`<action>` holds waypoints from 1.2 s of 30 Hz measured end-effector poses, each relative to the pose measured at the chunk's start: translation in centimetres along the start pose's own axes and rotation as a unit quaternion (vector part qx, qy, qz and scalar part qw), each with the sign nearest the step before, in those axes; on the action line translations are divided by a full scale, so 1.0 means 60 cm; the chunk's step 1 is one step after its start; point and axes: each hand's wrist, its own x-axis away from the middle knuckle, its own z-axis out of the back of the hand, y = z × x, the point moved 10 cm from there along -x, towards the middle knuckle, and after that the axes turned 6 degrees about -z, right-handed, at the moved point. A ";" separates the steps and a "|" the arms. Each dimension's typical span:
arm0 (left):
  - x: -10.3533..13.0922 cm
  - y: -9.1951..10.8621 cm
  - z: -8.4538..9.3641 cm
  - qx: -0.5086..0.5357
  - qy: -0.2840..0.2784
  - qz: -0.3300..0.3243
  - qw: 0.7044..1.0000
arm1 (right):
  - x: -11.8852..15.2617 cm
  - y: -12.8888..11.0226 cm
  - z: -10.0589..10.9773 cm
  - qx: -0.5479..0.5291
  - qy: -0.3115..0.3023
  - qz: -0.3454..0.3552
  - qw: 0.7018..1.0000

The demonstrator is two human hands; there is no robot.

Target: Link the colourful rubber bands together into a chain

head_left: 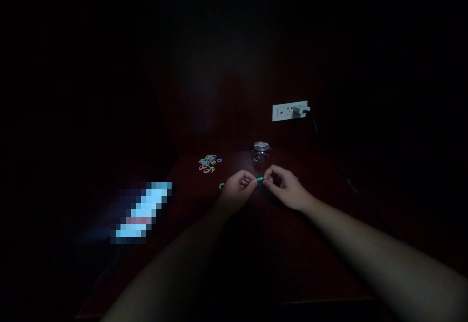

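Between my two hands a small green band (259, 179) is stretched, just in front of a clear jar. My left hand (239, 189) pinches its left end with thumb and fingers. The right end is pinched by my right hand (285, 184). The jar (261, 154) stands upright with its lid on, behind my hands. A green ring (222, 186) lies on the table beside my left hand, partly covered by it. Farther left is a loose pile of coloured bands (208, 163).
A lit screen (144, 212), pixelated, is at the left edge of the dark red table (310, 263). A white wall socket (290, 111) with a plug is at the back right. A dark cable (356, 193) runs along the right side.
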 end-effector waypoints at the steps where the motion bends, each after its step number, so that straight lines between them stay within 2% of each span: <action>1: 0.000 -0.002 0.002 0.001 0.004 0.003 1.000 | 0.000 0.000 0.000 -0.006 -0.001 -0.001 1.000; 12: 0.003 -0.004 -0.013 0.024 -0.030 0.017 0.999 | -0.001 0.003 -0.004 -0.016 -0.006 -0.010 1.000; 17: 0.003 -0.004 -0.012 0.030 -0.026 0.012 0.999 | -0.001 0.004 -0.010 -0.009 -0.023 -0.009 1.000; 36: 0.003 -0.009 -0.009 0.047 -0.018 0.012 0.999 | 0.000 0.000 -0.007 -0.015 -0.013 -0.004 1.000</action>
